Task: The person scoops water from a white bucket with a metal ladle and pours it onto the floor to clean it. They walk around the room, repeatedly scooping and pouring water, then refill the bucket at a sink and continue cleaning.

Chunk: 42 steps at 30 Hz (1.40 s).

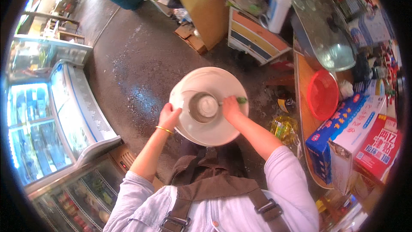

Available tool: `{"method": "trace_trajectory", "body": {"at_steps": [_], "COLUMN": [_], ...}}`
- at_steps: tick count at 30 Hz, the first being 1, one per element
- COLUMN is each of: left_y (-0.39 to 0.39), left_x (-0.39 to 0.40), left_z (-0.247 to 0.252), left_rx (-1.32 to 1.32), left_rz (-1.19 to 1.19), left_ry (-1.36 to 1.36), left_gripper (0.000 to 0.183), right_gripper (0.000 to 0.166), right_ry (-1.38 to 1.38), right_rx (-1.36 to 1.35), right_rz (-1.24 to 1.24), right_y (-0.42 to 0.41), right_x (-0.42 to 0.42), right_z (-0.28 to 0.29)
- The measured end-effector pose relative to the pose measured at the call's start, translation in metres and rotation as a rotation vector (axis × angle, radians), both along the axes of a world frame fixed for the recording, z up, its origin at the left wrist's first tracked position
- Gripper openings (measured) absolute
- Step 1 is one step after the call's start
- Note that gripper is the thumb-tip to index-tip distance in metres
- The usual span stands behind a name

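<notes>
A round white plate, seemingly with another beneath it, is held out in front of my apron. At its middle is a small greyish round bowl with a paler disc inside. My left hand, with a yellow bangle at the wrist, grips the left rim, thumb on top. Over the right half, my right hand is closed around a slim item with a green leafy-looking end. A pale tip shows on the bowl side; the fingers hide the rest.
To the left stand a lit glass-door refrigerator and a display case. At right, a wooden table holds a red plastic basin, cardboard boxes and a large metal tub. A yellow oil bottle stands on the wet-looking floor.
</notes>
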<state>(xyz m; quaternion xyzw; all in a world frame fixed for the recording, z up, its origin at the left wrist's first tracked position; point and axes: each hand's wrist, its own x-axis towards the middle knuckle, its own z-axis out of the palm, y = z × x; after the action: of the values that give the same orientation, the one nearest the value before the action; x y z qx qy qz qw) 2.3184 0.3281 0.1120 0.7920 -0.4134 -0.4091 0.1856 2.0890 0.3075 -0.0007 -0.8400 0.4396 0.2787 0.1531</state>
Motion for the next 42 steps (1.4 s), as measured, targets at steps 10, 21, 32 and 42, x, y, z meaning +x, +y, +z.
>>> {"method": "trace_trajectory", "body": {"at_steps": [10,21,32,42], "left_y": [-0.004,0.056,0.136,0.189], "left_x": [0.067,0.333,0.544,0.607], "left_z": [0.010,-0.064,-0.097,-0.099], "left_rx": [0.126,0.128,-0.240,-0.483], "left_rz": [0.026,0.658,1.664,2.068], "left_ry": [-0.070,0.254,0.538,0.834], "left_gripper": [0.037,0.048,0.042,0.048], "right_gripper": [0.024,0.016,0.027,0.008], "right_ry": [-0.122,-0.742,-0.925,-0.694], "right_rx": [0.879,0.918,1.226,0.775], "right_rz": [-0.551,-0.651,-1.503,-1.529], "right_y": [0.018,-0.042,-0.216,-0.420], "right_x": [0.078,0.299,0.453,0.560], "right_z": [0.020,0.073,0.115,0.048]}}
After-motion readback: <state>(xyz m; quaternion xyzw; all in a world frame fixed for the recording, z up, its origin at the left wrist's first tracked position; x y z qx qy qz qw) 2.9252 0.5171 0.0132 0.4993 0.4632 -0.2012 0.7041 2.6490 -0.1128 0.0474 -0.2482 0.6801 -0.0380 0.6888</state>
